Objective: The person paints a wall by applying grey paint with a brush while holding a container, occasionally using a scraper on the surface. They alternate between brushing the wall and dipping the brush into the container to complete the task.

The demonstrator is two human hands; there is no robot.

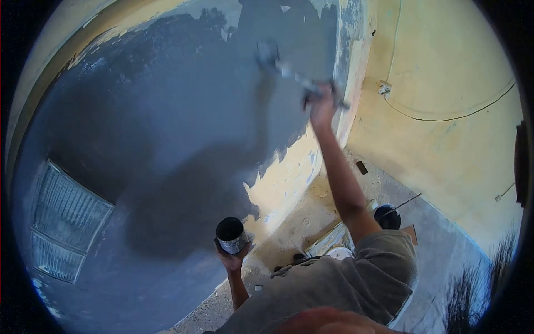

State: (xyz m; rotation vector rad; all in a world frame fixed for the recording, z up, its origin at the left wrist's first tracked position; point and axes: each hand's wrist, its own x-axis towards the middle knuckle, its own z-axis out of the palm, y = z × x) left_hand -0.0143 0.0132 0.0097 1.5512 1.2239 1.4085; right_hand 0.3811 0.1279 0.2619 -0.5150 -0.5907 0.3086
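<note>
Grey coating (183, 100) covers most of the wall, beside bare cream patches (278, 181). The right hand (324, 106) is closed round the handle of a blurred tool (268, 54), its head over the grey; contact is unclear. Low down, the left hand (233, 257) curls round an upright open can (231, 236), dark inside.

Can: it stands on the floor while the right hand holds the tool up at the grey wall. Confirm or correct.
Not right: the head view shows the can held in the left hand. The right hand does hold the tool up at the grey wall.
</note>
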